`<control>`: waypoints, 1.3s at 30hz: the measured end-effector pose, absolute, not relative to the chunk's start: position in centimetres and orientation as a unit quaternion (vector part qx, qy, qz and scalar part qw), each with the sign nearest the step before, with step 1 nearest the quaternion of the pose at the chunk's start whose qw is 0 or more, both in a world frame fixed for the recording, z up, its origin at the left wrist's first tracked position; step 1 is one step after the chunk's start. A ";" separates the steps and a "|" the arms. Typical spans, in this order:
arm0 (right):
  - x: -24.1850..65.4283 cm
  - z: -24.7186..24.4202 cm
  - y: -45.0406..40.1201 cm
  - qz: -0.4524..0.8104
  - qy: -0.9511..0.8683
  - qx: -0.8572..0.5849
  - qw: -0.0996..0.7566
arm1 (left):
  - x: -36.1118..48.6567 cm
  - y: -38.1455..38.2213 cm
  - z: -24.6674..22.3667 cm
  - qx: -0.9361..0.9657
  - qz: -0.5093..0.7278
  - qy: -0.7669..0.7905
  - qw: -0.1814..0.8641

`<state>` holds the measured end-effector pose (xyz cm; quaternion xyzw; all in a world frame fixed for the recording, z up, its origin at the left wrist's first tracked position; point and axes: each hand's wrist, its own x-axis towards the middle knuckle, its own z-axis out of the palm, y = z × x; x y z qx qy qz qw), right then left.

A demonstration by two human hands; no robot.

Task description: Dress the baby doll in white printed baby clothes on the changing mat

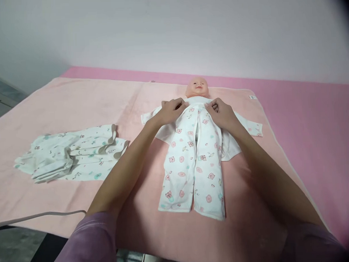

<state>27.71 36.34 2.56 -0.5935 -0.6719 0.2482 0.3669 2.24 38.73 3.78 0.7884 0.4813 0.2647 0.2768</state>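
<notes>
- The pants (208, 152) lie flat, front side up, with both legs pointing down from the fingers toward the person.
- The left hand (171, 111) and the right hand (221, 113) each pinch the top band, one near each side. The fingers are closed small on the cloth; how hard they squeeze, I cannot tell.
- The cloth looks thin, soft and light. It should bend and wrinkle easily, but it does not look slippery or easy to break.
- The top band is a good place to hold, one hand at each side. Holding just one leg would likely make the rest flop and twist.
- The doll (197, 87) has its head just past the fingers, face up. It looks like hard, smooth plastic.
- A white shirt (253, 128) is under the pants, with its sleeves out to both sides of the fingers. Its cloth looks much the same, so the fingers could grab both by mistake.
- More baby clothes (86, 147) lie in a folded pile, well to the left of the fingers.
- A peach mat (143, 220) is under everything, on the pink table (302, 115). It is soft too, and could bunch up if pulled.
- A pale cord (42, 215) runs near the left arm, well apart from the fingers.
</notes>
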 end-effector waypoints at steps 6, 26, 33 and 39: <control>28.7 2.0 35.2 0.289 -0.664 -0.595 0.347 | 0.7 37.9 4.2 0.792 0.223 0.473 0.315; 29.4 -0.7 35.2 0.457 -0.601 -0.510 0.412 | 1.0 37.5 2.3 0.811 0.161 0.502 0.253; 25.4 -2.3 34.5 0.608 -0.378 -0.377 0.588 | 0.5 37.5 1.6 0.697 0.327 0.475 0.426; 25.4 -1.9 34.6 0.589 -0.422 -0.370 0.582 | 1.0 38.0 0.5 0.655 0.387 0.480 0.437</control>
